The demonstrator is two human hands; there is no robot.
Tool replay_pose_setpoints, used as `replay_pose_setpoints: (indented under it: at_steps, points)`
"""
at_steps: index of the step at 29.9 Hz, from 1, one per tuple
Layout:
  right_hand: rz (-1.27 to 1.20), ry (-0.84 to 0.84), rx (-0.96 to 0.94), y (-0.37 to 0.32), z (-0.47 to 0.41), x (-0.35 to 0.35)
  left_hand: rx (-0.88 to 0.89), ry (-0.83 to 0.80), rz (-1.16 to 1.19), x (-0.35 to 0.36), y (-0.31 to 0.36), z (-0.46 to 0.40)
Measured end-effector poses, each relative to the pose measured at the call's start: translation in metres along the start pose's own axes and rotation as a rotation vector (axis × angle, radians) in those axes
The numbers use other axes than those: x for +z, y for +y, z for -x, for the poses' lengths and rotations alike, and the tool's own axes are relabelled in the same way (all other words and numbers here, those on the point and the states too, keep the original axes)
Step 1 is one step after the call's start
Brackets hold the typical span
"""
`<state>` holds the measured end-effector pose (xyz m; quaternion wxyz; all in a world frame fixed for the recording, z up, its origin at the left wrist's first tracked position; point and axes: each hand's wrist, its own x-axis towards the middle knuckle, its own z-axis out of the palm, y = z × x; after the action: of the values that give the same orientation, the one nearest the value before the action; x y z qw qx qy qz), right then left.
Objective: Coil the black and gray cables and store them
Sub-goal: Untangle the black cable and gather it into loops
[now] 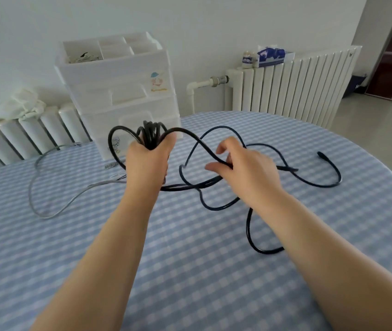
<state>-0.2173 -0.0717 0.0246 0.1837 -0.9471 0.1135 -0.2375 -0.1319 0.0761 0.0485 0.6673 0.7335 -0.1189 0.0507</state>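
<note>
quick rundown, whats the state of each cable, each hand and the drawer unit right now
black cable: partly coiled, rest loose on the table
gray cable: uncoiled, lying loose on the table
left hand: raised, gripping the bunch of black loops
right hand: fingers curled round a strand of the black cable
drawer unit: drawers closed, top tray open with something in one compartment

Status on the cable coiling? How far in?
Early. Done: a few loops of the thick black cable are bunched in the left hand. In hand: the right hand pinches the next stretch; most of it sprawls on the blue checked tablecloth. Left: the thin gray cable lies untouched, and nothing is stored in the white plastic drawer unit.
</note>
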Motion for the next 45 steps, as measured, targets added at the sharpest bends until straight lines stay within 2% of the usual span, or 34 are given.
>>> replay_pose_setpoints:
  at_steps: [2,4,8,11,16,18,21,29,36,40,45]
  points:
    - [-0.061,0.089,-0.109,-0.009,0.005,0.001,-0.049,-0.078,0.101,0.001,-0.003,0.001]
    - [-0.143,0.098,-0.189,-0.021,0.012,0.006,-0.081,-0.145,0.154,0.004,-0.007,0.003]
    - [-0.400,0.036,-0.064,-0.028,0.015,0.009,-0.100,-0.293,0.199,0.010,-0.012,0.009]
    - [-0.359,0.148,-0.016,-0.013,0.006,0.001,-0.118,-0.509,0.259,0.010,-0.011,0.009]
    - [-0.235,0.269,-0.102,0.007,-0.002,-0.007,-0.150,-0.778,0.174,0.006,-0.012,0.009]
    - [-0.236,0.320,-0.177,0.010,-0.002,-0.008,-0.200,-0.850,0.231,0.005,-0.011,0.010]
    - [-0.272,0.347,-0.250,0.013,-0.003,-0.010,-0.320,-0.811,0.384,0.007,-0.010,0.008]
    - [-0.479,0.414,-0.346,0.021,-0.004,-0.015,-0.505,-0.699,0.776,-0.001,-0.013,-0.001]
    - [-0.381,0.320,-0.229,0.014,-0.004,-0.014,-0.250,-0.845,0.308,0.006,-0.009,0.013]
    - [-0.331,0.175,-0.133,0.010,-0.002,-0.010,-0.197,-0.843,0.270,0.011,-0.006,0.019]
    - [-0.306,0.149,-0.001,0.005,-0.003,-0.005,-0.154,-0.879,0.186,0.011,-0.005,0.020]
